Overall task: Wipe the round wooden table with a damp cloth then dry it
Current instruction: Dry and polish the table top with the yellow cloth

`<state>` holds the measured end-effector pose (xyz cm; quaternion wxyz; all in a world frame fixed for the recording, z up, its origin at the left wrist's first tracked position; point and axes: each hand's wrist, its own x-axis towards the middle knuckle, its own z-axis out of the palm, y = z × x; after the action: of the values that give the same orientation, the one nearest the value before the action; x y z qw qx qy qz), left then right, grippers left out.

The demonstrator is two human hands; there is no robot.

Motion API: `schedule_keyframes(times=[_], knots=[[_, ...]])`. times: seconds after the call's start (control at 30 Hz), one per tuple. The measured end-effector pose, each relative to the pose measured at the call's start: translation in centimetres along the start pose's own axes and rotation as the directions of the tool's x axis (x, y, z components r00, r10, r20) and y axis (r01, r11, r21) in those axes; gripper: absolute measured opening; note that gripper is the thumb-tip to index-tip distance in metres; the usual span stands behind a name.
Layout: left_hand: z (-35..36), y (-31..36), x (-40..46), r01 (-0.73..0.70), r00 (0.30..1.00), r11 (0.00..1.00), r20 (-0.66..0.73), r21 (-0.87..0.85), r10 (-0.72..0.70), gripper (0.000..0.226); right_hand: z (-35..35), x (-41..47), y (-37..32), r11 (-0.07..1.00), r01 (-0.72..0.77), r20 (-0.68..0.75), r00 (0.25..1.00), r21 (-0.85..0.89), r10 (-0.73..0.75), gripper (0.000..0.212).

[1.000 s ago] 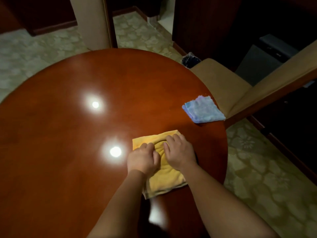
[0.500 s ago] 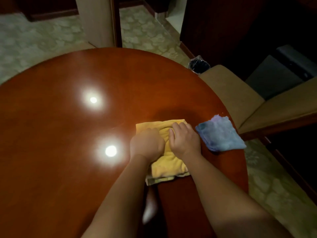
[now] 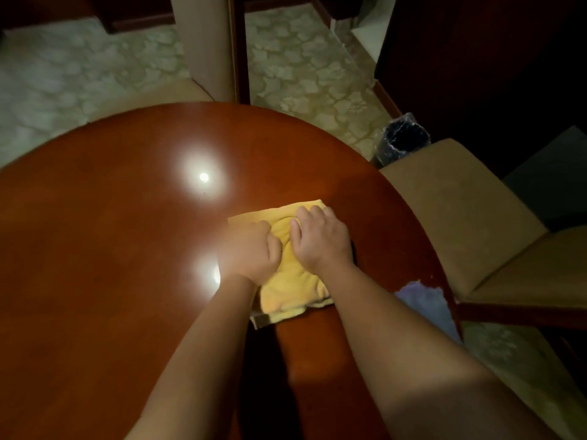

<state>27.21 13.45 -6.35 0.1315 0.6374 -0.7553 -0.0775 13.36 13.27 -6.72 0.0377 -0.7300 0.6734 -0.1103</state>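
The yellow cloth [image 3: 292,281] lay flat on the round wooden table [image 3: 104,249], right of the middle and toward the edge nearest the chair [image 3: 460,223]. It was a soft, towel-like square, bunched into folds under my palms, with its far corner spread smooth and its near edge curling up a little where a darker strip showed. The table top was a glossy reddish brown, and two bright lamp reflections shone on it just left of the cloth.

My left hand [image 3: 251,252] sat on the cloth's left part with the fingers curled under, gripping a fold of it. My right hand [image 3: 320,241] pressed down on the right part, fingers bent over the bunched fabric and holding it too. The two hands were touching, side by side.

The blue cloth [image 3: 425,306] lay near the table's right rim, partly hidden behind my right forearm.

Against half a second before, the yellow cloth and both hands had slid farther from me, up toward the far side of the table. The blue cloth, which had been just beside my right hand, now lay well behind it near my forearm. The lamp reflection that had been clear of my left hand was now half covered by that wrist.
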Motion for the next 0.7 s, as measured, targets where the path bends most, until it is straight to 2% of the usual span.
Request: schedule_keyframes(times=[0.17,0.3,0.4,0.57,0.7], knots=[[0.5,0.2,2.6,0.078,0.997,0.997,-0.028,0.011,-0.078,0.063,0.4,3.5,0.9,0.998,0.059,-0.025,0.998,0.037,-0.058,0.026],[0.9,-0.1,5.5,0.080,0.996,0.996,-0.045,0.024,-0.079,0.063,0.6,6.4,1.4,0.996,0.055,-0.035,0.998,0.070,-0.053,0.026],[1.4,-0.3,7.8,0.130,0.991,0.991,-0.048,0.032,-0.128,0.048,1.0,9.2,1.7,0.995,0.084,-0.058,0.995,0.056,-0.080,0.027],[1.7,-0.3,9.4,0.187,0.978,0.982,-0.094,0.029,-0.184,0.029,1.7,11.4,2.2,0.984,0.153,-0.175,0.975,0.091,-0.136,0.029],[1.3,0.1,8.9,0.201,0.975,0.979,-0.100,0.022,-0.198,0.027,1.7,10.6,2.1,0.978,0.166,-0.263,0.956,0.123,-0.129,0.041]])
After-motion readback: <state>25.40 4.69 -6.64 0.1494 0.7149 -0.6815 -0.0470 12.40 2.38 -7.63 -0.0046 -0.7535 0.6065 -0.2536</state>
